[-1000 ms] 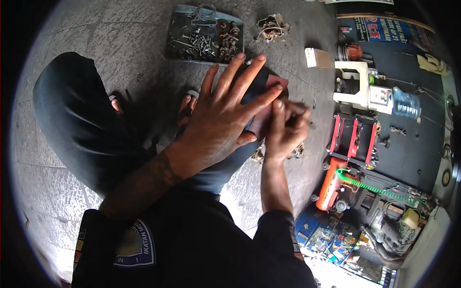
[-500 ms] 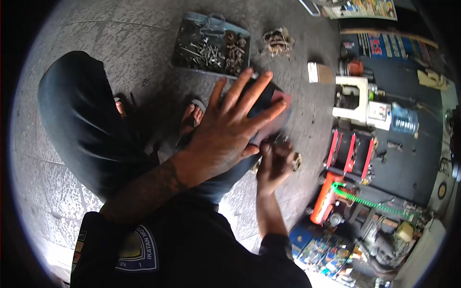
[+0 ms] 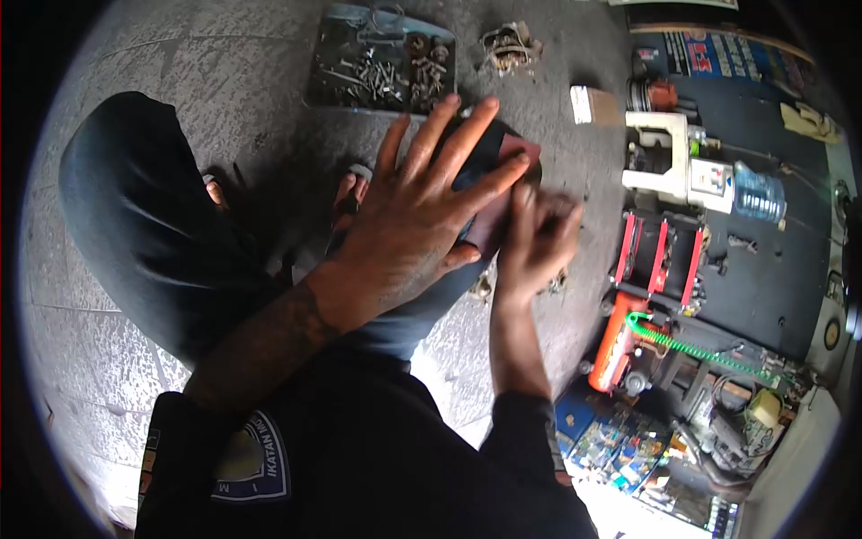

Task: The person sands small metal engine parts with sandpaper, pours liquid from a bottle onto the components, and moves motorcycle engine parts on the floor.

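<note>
A reddish-brown sheet [image 3: 489, 220] lies over my right thigh, partly covered by my hands. My left hand [image 3: 409, 207] rests palm down at its left edge, fingers spread, with the index fingertip and thumb on or over the sheet. Beside it, at the sheet's right edge, my right hand [image 3: 537, 238] is blurred, with its fingers curled together. Whatever it grips is hidden by the fingers and the blur.
A tray [image 3: 382, 110] of bolts and small metal parts stands on the floor beyond my knee, beside a metal part [image 3: 510, 49]. At the right are a small box [image 3: 594, 106], a white stool [image 3: 678, 162], a red rack [image 3: 663, 256] and an orange tank [image 3: 615, 346].
The view dipped and came back. My right hand moved toward me along the sheet, then up and right again. My left hand stayed spread in place.
</note>
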{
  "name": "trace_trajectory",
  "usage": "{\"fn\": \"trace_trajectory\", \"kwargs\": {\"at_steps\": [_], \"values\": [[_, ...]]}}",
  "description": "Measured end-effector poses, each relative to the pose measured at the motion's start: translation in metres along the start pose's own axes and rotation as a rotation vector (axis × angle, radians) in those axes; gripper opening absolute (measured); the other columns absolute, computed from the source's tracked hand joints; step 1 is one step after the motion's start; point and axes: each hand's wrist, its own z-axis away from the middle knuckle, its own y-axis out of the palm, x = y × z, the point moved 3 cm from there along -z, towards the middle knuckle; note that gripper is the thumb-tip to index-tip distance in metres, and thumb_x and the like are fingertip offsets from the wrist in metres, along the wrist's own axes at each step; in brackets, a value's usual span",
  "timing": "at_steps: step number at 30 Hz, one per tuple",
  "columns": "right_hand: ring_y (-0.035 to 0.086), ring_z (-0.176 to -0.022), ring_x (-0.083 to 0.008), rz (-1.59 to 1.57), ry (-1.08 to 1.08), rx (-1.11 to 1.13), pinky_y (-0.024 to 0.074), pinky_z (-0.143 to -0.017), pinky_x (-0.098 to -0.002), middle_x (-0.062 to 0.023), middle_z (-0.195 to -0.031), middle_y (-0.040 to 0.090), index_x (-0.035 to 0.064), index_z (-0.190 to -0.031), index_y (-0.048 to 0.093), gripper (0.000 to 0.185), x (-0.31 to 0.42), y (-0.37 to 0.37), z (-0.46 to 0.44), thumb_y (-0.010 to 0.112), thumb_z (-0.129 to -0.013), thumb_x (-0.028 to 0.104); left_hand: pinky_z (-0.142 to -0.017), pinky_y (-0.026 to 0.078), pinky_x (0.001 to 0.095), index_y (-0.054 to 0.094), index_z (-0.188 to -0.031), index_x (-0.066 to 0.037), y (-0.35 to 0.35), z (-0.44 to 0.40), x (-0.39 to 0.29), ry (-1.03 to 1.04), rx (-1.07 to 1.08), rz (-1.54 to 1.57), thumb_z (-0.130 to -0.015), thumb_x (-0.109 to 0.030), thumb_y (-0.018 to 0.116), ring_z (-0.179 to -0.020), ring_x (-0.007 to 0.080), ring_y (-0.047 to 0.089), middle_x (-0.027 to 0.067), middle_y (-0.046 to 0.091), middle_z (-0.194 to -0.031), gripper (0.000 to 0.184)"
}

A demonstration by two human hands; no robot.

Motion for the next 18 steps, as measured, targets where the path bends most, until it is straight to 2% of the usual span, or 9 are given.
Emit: {"fn": "trace_trajectory", "kwargs": {"at_steps": [2,4,6,8,10,13,14,16,18], "values": [[0.059,-0.085,-0.0172,-0.334,0.015,0.0,0.0479,-0.081,-0.0319,-0.0086,-0.088,0.062,0.0015,-0.091,0.056,0.017,-0.021,-0.001,0.05,0.07,-0.085,-0.006,-0.114,0.023,0.0586,0.04,-0.149,-0.029,0.0,-0.002,0.007,-0.01,-0.011,-0.006,-0.055,-0.031,0.09,-0.146,0.0384,0.019,0.0144,0.016,-0.162,0.106],[0.063,-0.09,-0.0223,-0.274,-0.111,0.089,0.0518,-0.084,-0.0332,-0.0191,-0.099,0.065,-0.0059,-0.093,0.057,0.013,-0.008,0.0,0.045,0.068,-0.087,-0.005,-0.114,0.024,0.0593,0.041,-0.148,-0.029,-0.003,-0.002,0.01,-0.014,-0.024,0.017,-0.054,-0.031,0.09,-0.146,0.0379,0.019,0.0142,0.016,-0.162,0.106],[0.058,-0.072,-0.0107,0.038,0.007,0.015,0.047,-0.064,-0.0249,-0.0043,-0.079,0.063,-0.002,-0.091,0.059,0.013,-0.01,-0.005,0.022,0.071,-0.087,0.0,-0.115,0.023,0.0579,0.041,-0.148,-0.029,0.0,-0.001,0.003,-0.014,-0.006,0.029,-0.054,-0.031,0.09,-0.147,0.0375,0.019,0.0137,0.017,-0.161,0.106],[0.046,-0.068,-0.0069,-0.185,0.125,-0.019,0.0376,-0.06,-0.0222,0.0004,-0.076,0.057,0.0037,-0.086,0.056,0.013,0.008,0.006,-0.011,0.066,-0.091,0.0,-0.118,0.019,0.0555,0.041,-0.149,-0.029,0.003,0.001,0.0,0.004,-0.009,0.031,-0.055,-0.032,0.089,-0.147,0.0375,0.018,0.0134,0.017,-0.161,0.105],[0.051,-0.071,-0.009,0.047,0.015,0.009,0.0423,-0.063,-0.0238,-0.0041,-0.081,0.062,0.0035,-0.086,0.057,0.012,0.001,-0.003,0.014,0.068,-0.091,0.001,-0.117,0.02,0.0561,0.041,-0.148,-0.029,0.002,0.001,0.0,-0.004,-0.019,0.027,-0.056,-0.031,0.089,-0.147,0.0376,0.018,0.0136,0.017,-0.161,0.104],[0.058,-0.08,-0.0161,-0.214,-0.163,0.034,0.047,-0.075,-0.0303,-0.0102,-0.087,0.064,0.0029,-0.088,0.057,0.01,-0.008,0.002,0.048,0.065,-0.091,-0.002,-0.117,0.021,0.0572,0.043,-0.147,-0.028,0.0,-0.001,0.008,-0.011,-0.05,0.045,-0.057,-0.03,0.089,-0.147,0.0377,0.019,0.0141,0.016,-0.162,0.101],[0.059,-0.082,-0.0186,-0.259,-0.109,0.032,0.0476,-0.078,-0.0326,-0.0114,-0.087,0.064,0.0027,-0.089,0.057,0.009,-0.01,0.0,0.051,0.064,-0.091,-0.003,-0.117,0.021,0.0572,0.043,-0.147,-0.028,0.0,0.0,0.01,-0.013,-0.045,0.038,-0.057,-0.03,0.089,-0.147,0.0377,0.019,0.0141,0.016,-0.162,0.101],[0.049,-0.072,-0.0081,0.006,-0.009,-0.032,0.0405,-0.065,-0.0221,-0.0036,-0.08,0.06,0.0024,-0.09,0.057,0.012,-0.007,-0.001,0.021,0.069,-0.089,0.0,-0.116,0.021,0.0574,0.043,-0.147,-0.028,0.0,0.0,0.002,-0.013,-0.014,0.043,-0.058,-0.031,0.088,-0.147,0.0377,0.019,0.0143,0.016,-0.161,0.1],[0.044,-0.069,-0.0052,-0.324,0.136,-0.023,0.0351,-0.061,-0.0188,-0.0005,-0.076,0.056,0.0026,-0.087,0.056,0.015,0.008,0.012,-0.008,0.071,-0.088,0.0,-0.116,0.022,0.0573,0.043,-0.148,-0.028,0.002,0.002,0.001,0.004,-0.036,0.037,-0.058,-0.029,0.088,-0.146,0.0379,0.02,0.0145,0.017,-0.161,0.1]]}}
